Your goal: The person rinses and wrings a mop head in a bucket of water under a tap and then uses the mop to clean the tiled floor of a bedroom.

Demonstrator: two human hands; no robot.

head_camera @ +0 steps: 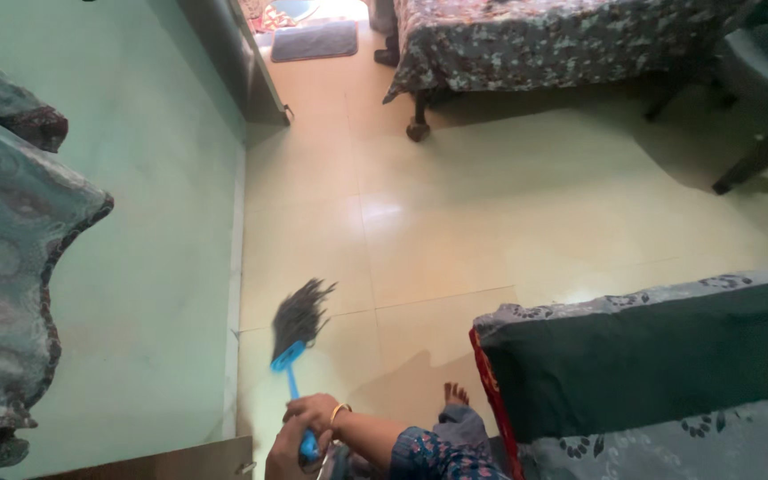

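A short broom with a blue handle (293,384) and dark bristles (300,315) points away from me over the cream tiled floor (437,222), close to the green wall. The bristles are blurred. My right hand (315,412), with a gold bangle at the wrist, grips the handle near its lower end. Just below it at the frame's bottom edge, my left hand (283,455) is also closed around the handle. A patterned blue sleeve (427,453) covers my right forearm. My bare foot (455,394) rests on the tiles beside the bed.
A bed with a dark green and grey flowered cover (651,356) fills the lower right. Another patterned bed (544,40) stands at the back, with a dark chair (766,80) to its right. A green wall (153,196), patterned cloth (2,258) and a grey mat (315,41) lie left and beyond.
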